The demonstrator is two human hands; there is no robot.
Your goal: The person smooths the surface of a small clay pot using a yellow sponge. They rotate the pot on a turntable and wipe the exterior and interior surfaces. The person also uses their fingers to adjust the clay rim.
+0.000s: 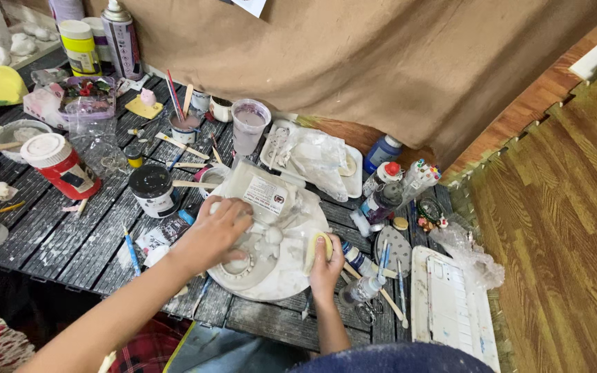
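The left hand [219, 231] is laid flat, fingers spread, on a pale round plaster piece [247, 266] that rests on a white plate [291, 276] at the near edge of the dark slatted tabletop [50, 235]. The piece is judged stiff, brittle and dusty, best gripped by its thick rim. To the right, a yellowish sponge [316, 250] is pinched in the right hand [326, 266]; it is judged light and soft.

Around the black-lidded round jar [152, 188] I see a red plastic tub with white lid [60, 164] leftward, a translucent cup [249, 126] behind-right, perhaps holding cloudy water.
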